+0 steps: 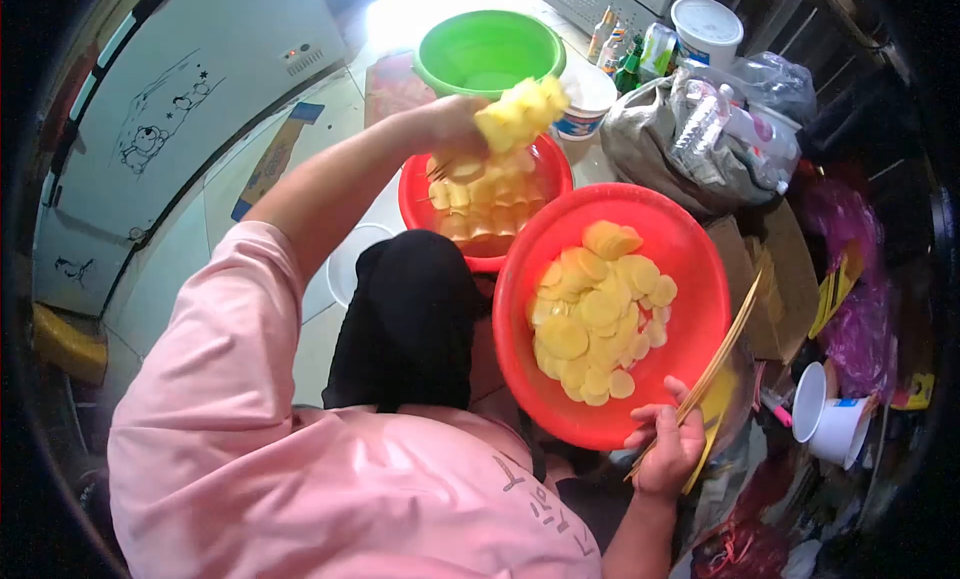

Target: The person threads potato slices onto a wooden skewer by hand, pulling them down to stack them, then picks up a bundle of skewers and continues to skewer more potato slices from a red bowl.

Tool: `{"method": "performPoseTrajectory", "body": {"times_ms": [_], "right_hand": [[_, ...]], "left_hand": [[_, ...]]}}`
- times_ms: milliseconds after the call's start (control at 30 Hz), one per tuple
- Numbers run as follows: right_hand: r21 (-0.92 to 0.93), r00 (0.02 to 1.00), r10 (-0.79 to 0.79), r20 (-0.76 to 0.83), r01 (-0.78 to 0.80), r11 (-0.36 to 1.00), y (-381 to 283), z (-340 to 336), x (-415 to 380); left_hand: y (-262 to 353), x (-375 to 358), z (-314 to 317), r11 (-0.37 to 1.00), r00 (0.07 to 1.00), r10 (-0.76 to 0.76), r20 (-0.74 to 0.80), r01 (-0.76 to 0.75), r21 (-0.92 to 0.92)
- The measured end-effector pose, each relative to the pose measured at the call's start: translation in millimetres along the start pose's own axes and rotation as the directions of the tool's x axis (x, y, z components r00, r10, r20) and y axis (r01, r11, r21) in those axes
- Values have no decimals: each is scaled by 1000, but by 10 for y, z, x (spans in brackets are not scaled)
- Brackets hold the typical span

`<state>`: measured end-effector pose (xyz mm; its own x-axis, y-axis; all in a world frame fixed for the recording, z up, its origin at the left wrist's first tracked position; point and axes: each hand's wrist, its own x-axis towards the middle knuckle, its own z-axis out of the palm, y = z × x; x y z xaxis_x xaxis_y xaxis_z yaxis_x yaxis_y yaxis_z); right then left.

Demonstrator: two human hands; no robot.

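My left hand (452, 129) is closed around skewered potato slices (522, 114), raised above the farther red basin (408, 204). More skewered potato slices (490, 201) lie in rows inside that basin. Close to my lap, a larger red basin (690, 249) contains a heap of loose, round yellow potato slices (600, 319). By this basin's lower right rim, my right hand (672, 444) grips a bundle of thin bamboo skewers (725, 354), which point up and to the right. Some fingers of my left hand are hidden from view.
A green basin (490, 54) stands beyond the red ones, with a white tub (585, 99) beside it. To the right are a bag of plastic bottles (650, 144), a cardboard box (780, 289) and a white container (835, 429). A white freezer (190, 109) stands at left.
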<state>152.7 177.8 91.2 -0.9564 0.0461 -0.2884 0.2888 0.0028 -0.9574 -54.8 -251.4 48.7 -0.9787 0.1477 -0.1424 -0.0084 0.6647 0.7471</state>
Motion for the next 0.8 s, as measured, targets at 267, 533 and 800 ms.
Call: {"method": "performPoseTrajectory", "body": {"times_ms": [267,533,800], "right_hand": [[-45,992,125,6,-125,991,60,195,221],[-37,987,151,58,-149,988,80,245,304],[-83,989,133,71,-127,988,161,335,355]], "left_hand": [[-850,311,315,928,922,-306,239,233,291],[-476,-24,490,873,991,-112,-78,135,469],[-824,23,1052,766,998,2,-70,43,641]]}}
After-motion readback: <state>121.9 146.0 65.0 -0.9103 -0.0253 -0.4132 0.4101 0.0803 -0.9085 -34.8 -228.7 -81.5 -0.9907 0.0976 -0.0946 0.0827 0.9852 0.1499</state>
